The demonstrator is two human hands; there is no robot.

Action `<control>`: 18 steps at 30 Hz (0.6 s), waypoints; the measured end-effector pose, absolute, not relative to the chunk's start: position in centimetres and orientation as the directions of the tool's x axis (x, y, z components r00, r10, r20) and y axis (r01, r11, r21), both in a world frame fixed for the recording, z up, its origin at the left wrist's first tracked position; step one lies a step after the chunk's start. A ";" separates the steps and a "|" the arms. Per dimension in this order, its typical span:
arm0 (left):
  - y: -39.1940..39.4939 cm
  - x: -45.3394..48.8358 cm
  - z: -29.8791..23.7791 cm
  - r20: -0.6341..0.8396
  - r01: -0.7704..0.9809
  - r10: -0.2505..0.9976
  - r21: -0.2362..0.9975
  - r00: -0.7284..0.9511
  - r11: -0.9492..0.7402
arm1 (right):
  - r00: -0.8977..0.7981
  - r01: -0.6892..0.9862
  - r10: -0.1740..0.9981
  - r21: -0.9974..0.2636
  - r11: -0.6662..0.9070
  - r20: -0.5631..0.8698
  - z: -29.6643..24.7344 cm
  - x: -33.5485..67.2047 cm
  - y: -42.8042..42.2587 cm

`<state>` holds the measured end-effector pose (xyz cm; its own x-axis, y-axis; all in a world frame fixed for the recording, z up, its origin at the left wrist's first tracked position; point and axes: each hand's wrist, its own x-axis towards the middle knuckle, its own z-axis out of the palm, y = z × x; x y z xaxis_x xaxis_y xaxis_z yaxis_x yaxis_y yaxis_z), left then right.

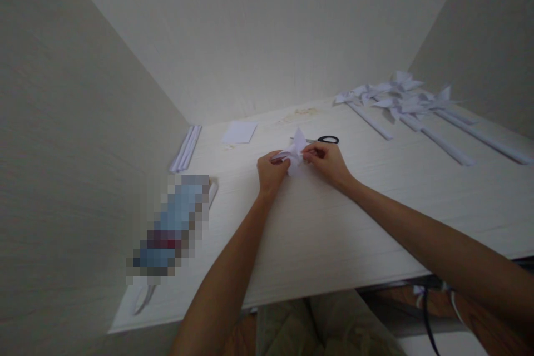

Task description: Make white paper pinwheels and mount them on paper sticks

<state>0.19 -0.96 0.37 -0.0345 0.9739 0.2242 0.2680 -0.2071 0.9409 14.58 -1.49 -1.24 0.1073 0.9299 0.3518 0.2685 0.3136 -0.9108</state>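
Observation:
Over the middle of the white table, a white paper pinwheel (297, 143) with curled, pointed blades is held between both hands. My left hand (270, 174) pinches its left side, the thumb pressing on the paper. At its right side, the closed fingers of my right hand (331, 163) grip the paper close to the centre. Fingers and blades hide the exact contact. Just behind the hands lie scissors (329, 139) with black handles, their blades partly covered by the pinwheel.
Several finished paper pinwheels on rolled sticks (448, 146) lie at the right back. A square paper sheet (240, 132) and several rolled paper tubes (186, 148) rest at the left back. A blurred-out blue item (177, 217) sits left. Walls (267, 33) enclose the table (317, 245).

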 end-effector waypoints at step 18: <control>-0.8 0.1 0.3 0.277 0.241 0.961 0.933 -0.005 -0.268 | 0.134 0.335 0.913 -0.884 0.325 0.386 -1.7 15.0 -1.3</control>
